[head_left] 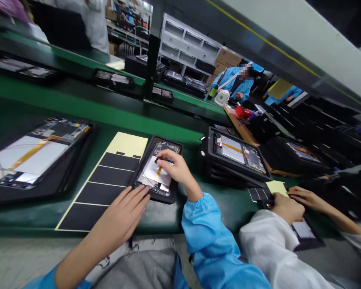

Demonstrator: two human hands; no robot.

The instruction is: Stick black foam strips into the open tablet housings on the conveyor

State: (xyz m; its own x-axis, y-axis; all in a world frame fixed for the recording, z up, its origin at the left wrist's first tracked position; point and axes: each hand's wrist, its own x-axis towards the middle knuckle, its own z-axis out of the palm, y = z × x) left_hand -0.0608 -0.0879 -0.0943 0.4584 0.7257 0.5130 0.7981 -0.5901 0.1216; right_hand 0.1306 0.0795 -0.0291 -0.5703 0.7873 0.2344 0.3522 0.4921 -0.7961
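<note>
From where I'm standing, the opened tablet-like device (165,180) is looking light but fragile, its flat body probably being fairly stiff while the thin ribbon and exposed wiring are seeming easy to snag. The black tray (164,198) around it is offering the safer hold, by its thick outer rims, away from the bare parts. It is lying on the green surface (222,200), just beside a pale yellow sheet (132,140) that is carrying black rectangular pieces. The right hand's grip (175,167) is pinching a small black piece (159,159) over the device, while the left hand (129,208) is resting with fingers spread and nothing clasped, its fingertips reaching the tray's near corner. The device is showing broad whitish panels, an orange ribbon (159,171) running lengthwise between them, and dark circuitry (169,147) at its far end.
</note>
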